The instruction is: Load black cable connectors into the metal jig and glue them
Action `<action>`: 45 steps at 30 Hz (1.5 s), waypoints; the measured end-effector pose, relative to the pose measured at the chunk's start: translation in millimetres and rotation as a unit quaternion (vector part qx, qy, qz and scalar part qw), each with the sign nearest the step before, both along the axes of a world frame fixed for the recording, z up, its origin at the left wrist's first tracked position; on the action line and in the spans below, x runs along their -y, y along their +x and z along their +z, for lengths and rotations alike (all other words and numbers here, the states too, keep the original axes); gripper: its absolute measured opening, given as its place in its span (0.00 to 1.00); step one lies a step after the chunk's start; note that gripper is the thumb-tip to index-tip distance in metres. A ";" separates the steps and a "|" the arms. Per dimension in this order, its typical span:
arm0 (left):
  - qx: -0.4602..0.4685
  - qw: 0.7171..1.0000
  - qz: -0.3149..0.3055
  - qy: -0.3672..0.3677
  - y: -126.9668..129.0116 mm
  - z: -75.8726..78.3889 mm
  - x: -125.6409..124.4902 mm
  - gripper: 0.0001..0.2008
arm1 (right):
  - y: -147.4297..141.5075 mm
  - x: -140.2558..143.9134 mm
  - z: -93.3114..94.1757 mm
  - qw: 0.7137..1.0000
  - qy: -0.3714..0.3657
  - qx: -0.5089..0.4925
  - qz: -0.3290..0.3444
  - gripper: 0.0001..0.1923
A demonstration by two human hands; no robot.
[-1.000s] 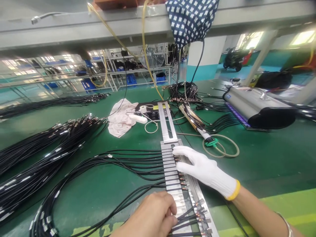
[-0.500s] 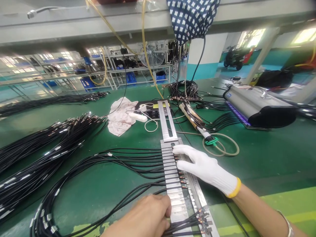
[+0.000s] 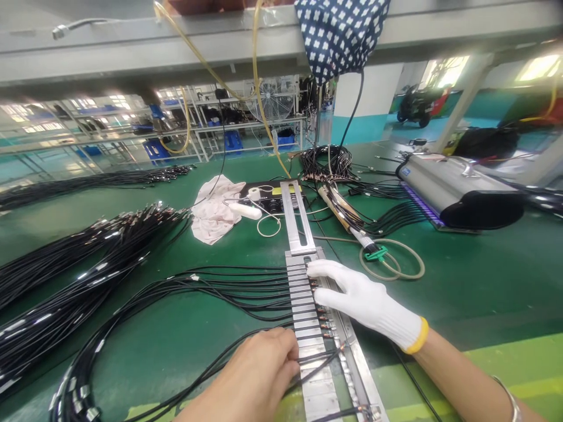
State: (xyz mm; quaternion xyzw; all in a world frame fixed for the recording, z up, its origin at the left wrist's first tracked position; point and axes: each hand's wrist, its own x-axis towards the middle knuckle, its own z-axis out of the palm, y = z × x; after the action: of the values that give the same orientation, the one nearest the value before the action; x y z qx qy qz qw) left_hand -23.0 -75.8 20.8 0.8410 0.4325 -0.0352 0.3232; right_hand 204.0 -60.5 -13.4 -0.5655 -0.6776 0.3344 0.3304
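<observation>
A long slotted metal jig (image 3: pixel 314 384) lies lengthwise on the green table. Several thin black cables (image 3: pixel 246 285) run in from the left and lie across its slots, their stripped, coppery ends at the right side. My bare left hand (image 3: pixel 266 366) is curled at the jig's left edge, around black cables whose ends (image 3: pixel 343 349) reach over the metal. Its fingertips are partly hidden. My right hand (image 3: pixel 363 296), in a white glove with a yellow cuff, rests on the upper jig. Its thumb and fingers are apart, touching the row near the cable ends.
Thick black cable bundles (image 3: pixel 88 275) lie at the left. Behind the jig are a pinkish cloth (image 3: pixel 215 211) and a black control box (image 3: pixel 275 202). A silver lamp unit (image 3: pixel 457 187) with violet light stands at right, near a green clamp (image 3: pixel 376 253).
My left hand has moved up along the jig, and cable ends that lay near the bottom are now higher, across the middle slots. My right hand has stayed almost in place.
</observation>
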 end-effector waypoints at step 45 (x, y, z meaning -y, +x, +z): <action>-0.129 0.991 0.009 0.047 1.2 3.4 -7.8 0.15 | -0.2 2.9 4.6 0.999 -0.016 0.038 -0.006 0.20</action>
State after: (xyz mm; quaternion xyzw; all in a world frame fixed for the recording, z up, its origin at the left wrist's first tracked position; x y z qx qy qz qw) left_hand -21.8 -68.0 24.3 0.8396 0.4794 -0.1200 0.2254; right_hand 203.8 -63.4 -8.8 -0.5870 -0.6807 0.3221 0.2972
